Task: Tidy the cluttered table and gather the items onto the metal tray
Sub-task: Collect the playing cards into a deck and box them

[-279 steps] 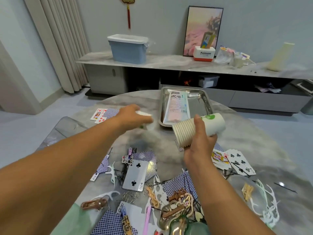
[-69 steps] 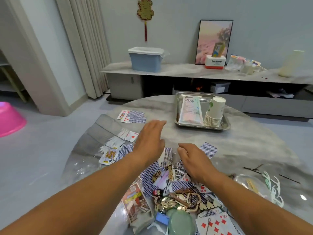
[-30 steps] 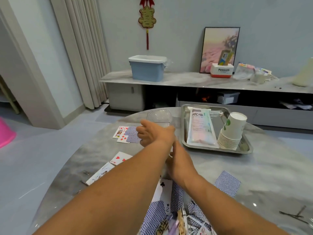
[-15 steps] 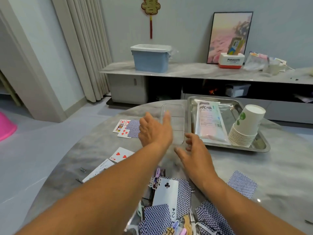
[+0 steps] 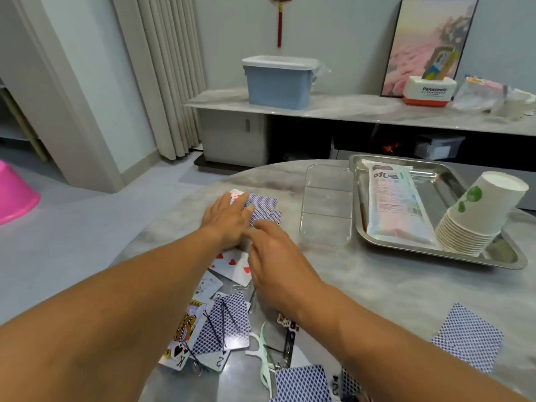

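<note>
We see blue-and-white lattice-backed playing cards (image 5: pixel 262 211) and red-hearted white ones (image 5: pixel 232 264) across a grey marbled table (image 5: pixel 377 291), beside a silver metal tray (image 5: pixel 506 253) holding white paper cups (image 5: pixel 478 210) printed with green leaves and a pale pink-white packet (image 5: pixel 394 204).

Pale blue-grey walls (image 5: pixel 333 30) rose behind a long low marble-topped sideboard (image 5: pixel 333 107) with a blue lidded bin (image 5: pixel 280 81) and a leaning framed picture (image 5: pixel 432 44), cream curtains (image 5: pixel 165 68) hung left, and a pink basin (image 5: pixel 14 192) sat on the grey floor (image 5: pixel 72 227).
</note>
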